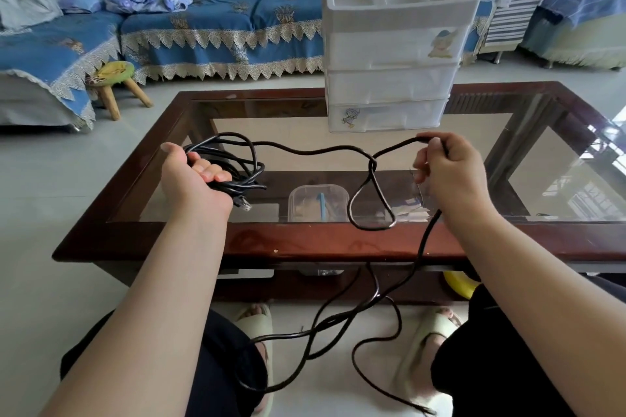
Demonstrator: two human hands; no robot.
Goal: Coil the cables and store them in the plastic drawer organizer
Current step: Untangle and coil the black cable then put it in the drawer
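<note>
The coiling looks roughly half done. The left hand has its grip curled round a bundle of finished loops of the black cable, in front of the drawer organizer and to its left. The right hand pinches the next stretch, which carries a twisted loop; the rest trails to the floor, away from the organizer. Storing is not yet begun. The organizer stands on the counter, its drawers closed and its top compartments apparently empty. A clear box lies beneath the glass, contents unclear.

Soft daylight, glass glare at right — edges bowed, sharp
</note>
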